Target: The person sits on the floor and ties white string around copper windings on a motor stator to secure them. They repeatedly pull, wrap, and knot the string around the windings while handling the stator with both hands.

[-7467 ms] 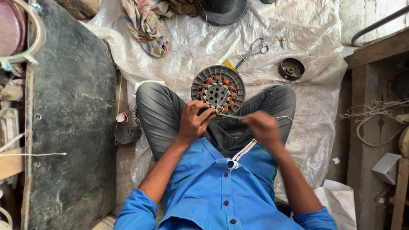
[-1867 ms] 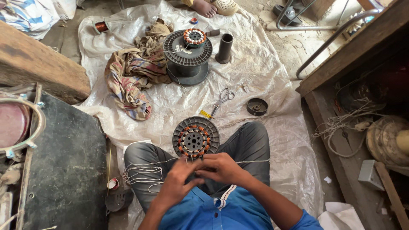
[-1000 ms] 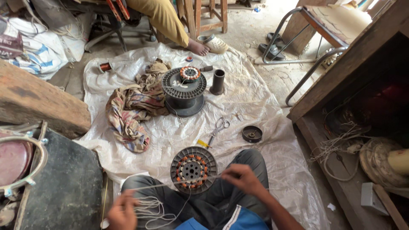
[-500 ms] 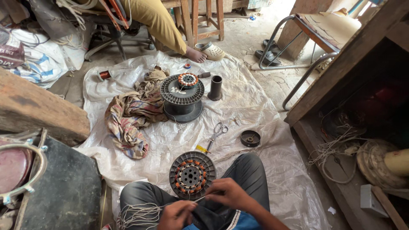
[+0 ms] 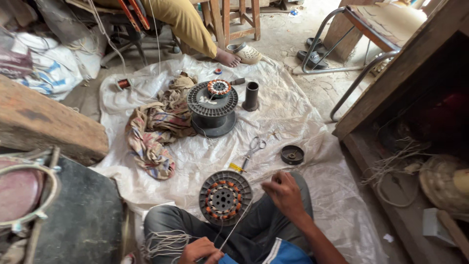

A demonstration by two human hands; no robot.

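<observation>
Head view. Left hand (image 5: 199, 251) low at the frame's bottom edge, fingers pinched on a thin white thread (image 5: 235, 226) running up and right. Bundle of loose threads (image 5: 163, 242) lies on the knee just left of this hand. Stator (image 5: 225, 197), round, with copper windings, rests between the knees, above the left hand and just left of the right hand (image 5: 283, 191). Right hand closed in a loose fist; whether it grips the thread, cannot tell. Beyond the right hand: scissors (image 5: 253, 148), small black disc (image 5: 292, 154). Surface: crumpled white plastic sheet (image 5: 303, 112) on a dusty floor. Farther off: patterned cloth (image 5: 154, 137), second stator (image 5: 213, 107), dark tube (image 5: 251, 96). Wooden bench (image 5: 415, 63) to the right.
</observation>
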